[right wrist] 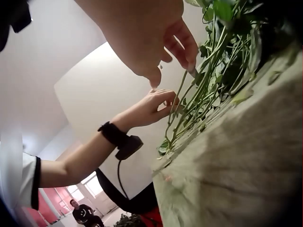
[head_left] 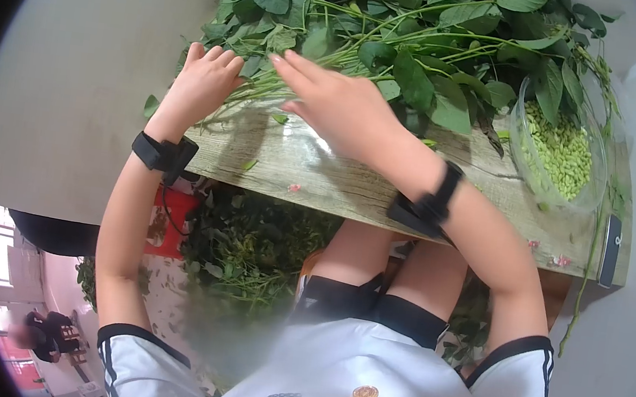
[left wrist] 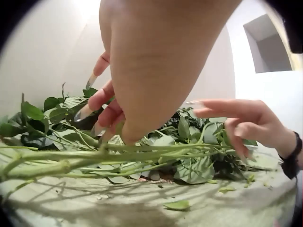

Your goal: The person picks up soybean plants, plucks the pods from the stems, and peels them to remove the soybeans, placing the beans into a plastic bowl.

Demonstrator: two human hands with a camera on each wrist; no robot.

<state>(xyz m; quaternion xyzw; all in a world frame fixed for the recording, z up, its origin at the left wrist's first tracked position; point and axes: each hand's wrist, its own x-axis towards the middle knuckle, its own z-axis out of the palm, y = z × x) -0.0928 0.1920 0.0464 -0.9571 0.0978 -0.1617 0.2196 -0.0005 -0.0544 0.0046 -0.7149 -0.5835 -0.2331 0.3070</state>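
Leafy green plants point(head_left: 416, 80) lie in a heap along the far part of the wood-patterned table point(head_left: 335, 185), their thin stems point(head_left: 260, 90) fanning to the left. At the stem ends, the left hand point(head_left: 209, 86) has its fingers bent; its thumb and fingers point(left wrist: 110, 116) pinch the stems point(left wrist: 156, 153) in the left wrist view. The right hand point(head_left: 337, 109) is a short way to the right, over the stems, with fingers extended, slightly blurred and holding nothing visible. In the right wrist view, that hand point(right wrist: 147, 38) hangs beside the stems point(right wrist: 203, 90).
A clear container point(head_left: 520, 116) of shelled green beans point(head_left: 561, 158) stands at the right. Small pod pieces point(head_left: 249, 165) lie near the front edge. Below the table are more cut greens point(head_left: 256, 246) and a red object point(head_left: 172, 224). A person point(right wrist: 84, 213) sits in the background.
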